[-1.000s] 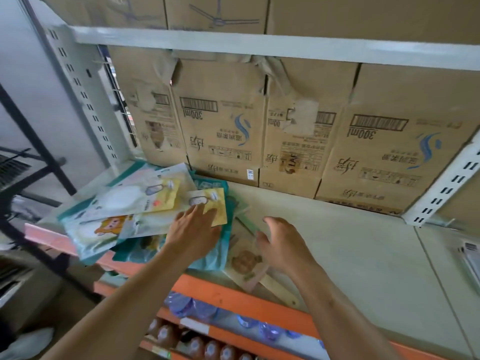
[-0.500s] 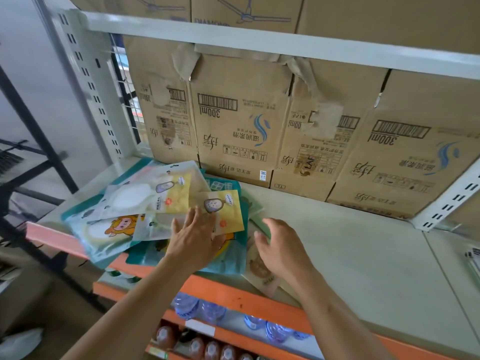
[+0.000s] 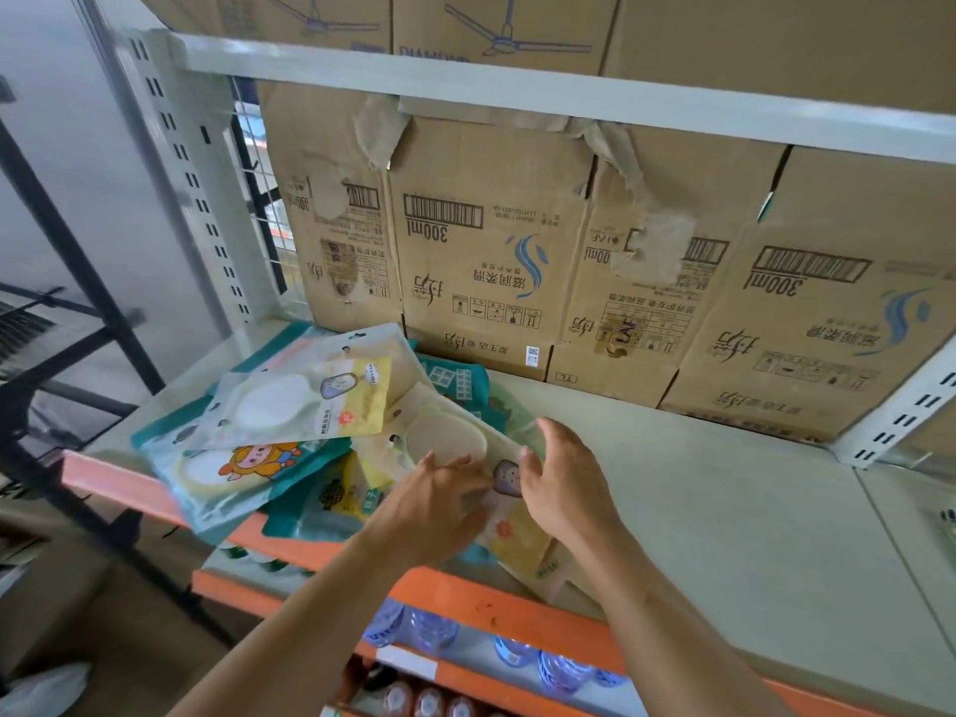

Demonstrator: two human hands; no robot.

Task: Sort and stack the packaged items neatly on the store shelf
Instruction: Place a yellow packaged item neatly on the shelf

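A loose pile of flat packets (image 3: pixel 305 406) lies at the left end of the grey shelf (image 3: pixel 724 509); some are clear with yellow cards, one shows an orange cartoon figure (image 3: pixel 258 458), and others are teal (image 3: pixel 455 380). To the right of the pile, one clear-and-yellow packet (image 3: pixel 445 437) with a toast picture lies slanted, its lower end over the shelf's front edge. My left hand (image 3: pixel 439 504) rests on it with straight fingers. My right hand (image 3: pixel 564 483) grips its right edge, thumb on top beside the toast picture and fingers curled over the far side.
Brown cardboard boxes (image 3: pixel 491 261) line the back of the shelf under a white shelf beam. The shelf's front edge (image 3: pixel 491 608) is orange, with water bottles (image 3: pixel 434 628) on the level below. A slotted white upright (image 3: pixel 191 173) and a black frame (image 3: pixel 67 240) stand on the left.
The clear-and-yellow packet has come off the pile and swung right and toward me. My left hand followed it, and my right hand closed in on its right edge.
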